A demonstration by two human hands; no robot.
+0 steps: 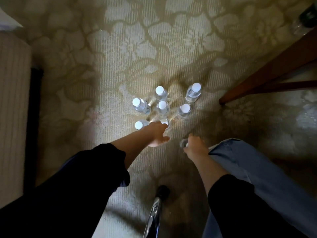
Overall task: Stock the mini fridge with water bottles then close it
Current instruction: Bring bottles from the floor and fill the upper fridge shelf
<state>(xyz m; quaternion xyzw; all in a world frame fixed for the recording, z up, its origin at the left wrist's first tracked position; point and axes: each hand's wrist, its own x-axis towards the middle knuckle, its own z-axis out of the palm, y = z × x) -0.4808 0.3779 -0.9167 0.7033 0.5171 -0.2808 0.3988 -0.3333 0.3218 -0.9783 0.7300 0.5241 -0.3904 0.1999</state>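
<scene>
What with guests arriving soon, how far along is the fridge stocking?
Early: no fridge in view. The right hand grips one bottle; the left hand touches another bottle's cap. Six more bottles stand on the carpet, still to stock; then closing.

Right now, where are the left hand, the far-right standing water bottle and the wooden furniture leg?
left hand [157, 133]: head view, back of the hand.
far-right water bottle [196, 86]: head view, its white cap.
wooden furniture leg [267, 74]: head view, middle of its length.
</scene>
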